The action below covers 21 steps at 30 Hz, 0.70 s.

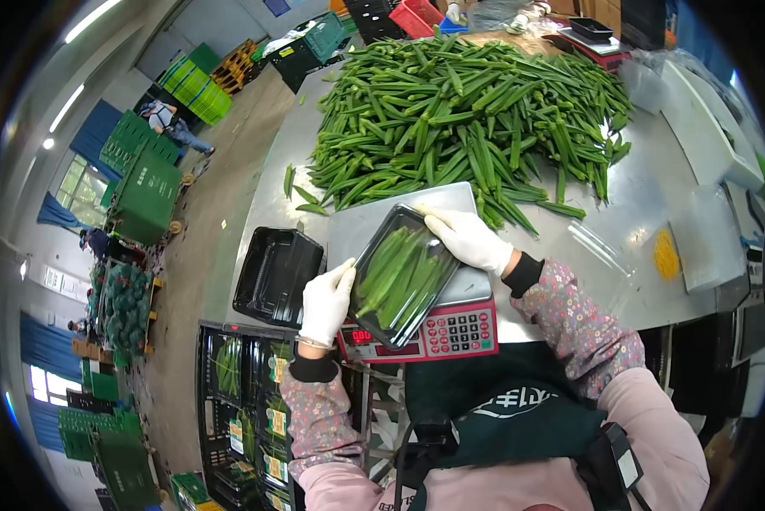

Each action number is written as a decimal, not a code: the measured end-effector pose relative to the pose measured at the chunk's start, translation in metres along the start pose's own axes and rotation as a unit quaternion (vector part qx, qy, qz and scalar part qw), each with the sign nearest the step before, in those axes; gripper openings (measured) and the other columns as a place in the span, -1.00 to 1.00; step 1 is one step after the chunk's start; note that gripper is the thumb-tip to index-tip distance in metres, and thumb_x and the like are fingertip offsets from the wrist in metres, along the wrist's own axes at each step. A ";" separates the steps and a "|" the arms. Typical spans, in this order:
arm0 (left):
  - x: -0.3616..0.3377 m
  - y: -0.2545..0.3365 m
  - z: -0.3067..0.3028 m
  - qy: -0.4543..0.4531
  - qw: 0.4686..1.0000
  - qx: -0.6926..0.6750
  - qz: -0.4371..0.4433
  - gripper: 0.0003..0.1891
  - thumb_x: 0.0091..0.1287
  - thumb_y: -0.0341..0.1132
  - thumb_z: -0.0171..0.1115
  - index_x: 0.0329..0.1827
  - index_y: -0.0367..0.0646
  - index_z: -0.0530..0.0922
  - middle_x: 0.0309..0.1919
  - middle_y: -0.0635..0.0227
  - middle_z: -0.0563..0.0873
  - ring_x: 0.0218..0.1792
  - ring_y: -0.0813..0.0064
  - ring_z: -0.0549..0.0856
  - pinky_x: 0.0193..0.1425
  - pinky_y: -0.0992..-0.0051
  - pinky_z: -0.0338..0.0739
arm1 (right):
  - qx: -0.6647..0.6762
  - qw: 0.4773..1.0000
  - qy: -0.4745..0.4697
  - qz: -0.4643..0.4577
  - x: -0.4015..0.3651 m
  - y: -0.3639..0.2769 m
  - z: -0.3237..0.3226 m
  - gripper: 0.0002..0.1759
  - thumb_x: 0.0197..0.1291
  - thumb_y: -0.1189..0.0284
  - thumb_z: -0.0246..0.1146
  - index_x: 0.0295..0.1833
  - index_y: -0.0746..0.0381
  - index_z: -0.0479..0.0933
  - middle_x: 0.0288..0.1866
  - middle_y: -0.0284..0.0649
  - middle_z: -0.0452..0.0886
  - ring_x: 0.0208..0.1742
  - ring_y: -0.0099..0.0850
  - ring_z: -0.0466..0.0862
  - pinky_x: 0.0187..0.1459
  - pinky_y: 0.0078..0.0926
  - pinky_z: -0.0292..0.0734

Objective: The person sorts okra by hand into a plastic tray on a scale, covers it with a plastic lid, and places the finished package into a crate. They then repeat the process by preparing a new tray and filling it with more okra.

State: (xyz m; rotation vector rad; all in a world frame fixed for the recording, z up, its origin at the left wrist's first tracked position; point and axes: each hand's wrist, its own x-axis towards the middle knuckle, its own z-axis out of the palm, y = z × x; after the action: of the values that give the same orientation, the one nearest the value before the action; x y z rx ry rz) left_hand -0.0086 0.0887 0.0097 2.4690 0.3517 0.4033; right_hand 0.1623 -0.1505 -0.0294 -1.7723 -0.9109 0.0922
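Note:
Both my hands wear white gloves and grip a black plastic tray of okra (pixel 399 272) under a clear cover, tilted above a red digital scale (pixel 461 330). My left hand (pixel 327 305) is closed on the tray's left edge. At its upper right corner, my right hand (pixel 463 237) holds the tray with fingers over the rim. The scale's metal plate (pixel 357 223) shows behind the tray, and red digits are lit on the display, partly covered. Left of the scale sit black trays (pixel 277 274) with no okra showing in them. A large heap of loose okra (pixel 467 119) lies beyond the scale.
A black crate (pixel 205 409) with packed, labelled trays stands below left. Yellow rubber bands (pixel 666 254) lie on the metal table (pixel 582 294) at right, near a white foam box (pixel 713 128). Another person's gloved hands (pixel 527 17) are at the far side. Green crates (pixel 148 198) stand on the floor.

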 end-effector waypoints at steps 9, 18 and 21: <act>0.028 0.022 -0.023 -0.398 0.849 -0.272 -0.218 -0.61 0.50 -0.26 0.23 0.25 -0.37 0.56 0.01 0.34 0.74 -0.01 0.60 0.68 0.10 0.51 0.58 | 0.072 0.996 -0.045 -0.028 -0.015 0.012 -0.008 -0.50 0.53 0.12 0.01 0.41 0.10 0.51 0.28 -0.05 0.65 0.26 -0.09 0.64 0.32 -0.33 0.48; -0.004 0.036 -0.004 -0.300 0.845 -0.357 -0.263 -0.65 0.41 -0.32 0.25 0.16 -0.35 0.61 -0.05 0.20 0.79 -0.12 0.39 0.79 0.02 0.41 0.68 | -0.001 0.998 -0.053 -0.041 -0.033 0.006 -0.030 -0.35 0.51 -0.03 -0.02 0.37 0.29 0.50 0.23 0.10 0.64 0.24 0.04 0.62 0.32 -0.21 0.46; -0.023 0.042 0.007 -0.231 0.789 -0.471 -0.320 -0.65 0.47 -0.25 0.20 0.19 -0.29 0.60 0.01 0.25 0.78 -0.06 0.39 0.77 0.10 0.38 0.65 | 0.065 0.997 0.020 0.039 -0.047 -0.007 -0.040 -0.30 0.45 -0.05 0.13 0.41 0.30 0.45 0.24 0.10 0.64 0.27 -0.11 0.66 0.30 -0.29 0.52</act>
State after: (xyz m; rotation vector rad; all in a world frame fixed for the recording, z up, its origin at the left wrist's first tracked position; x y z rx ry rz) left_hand -0.0206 0.0445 0.0252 1.2750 0.5684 -0.2827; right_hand 0.1444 -0.2102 -0.0241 -1.6835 -0.7894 0.1622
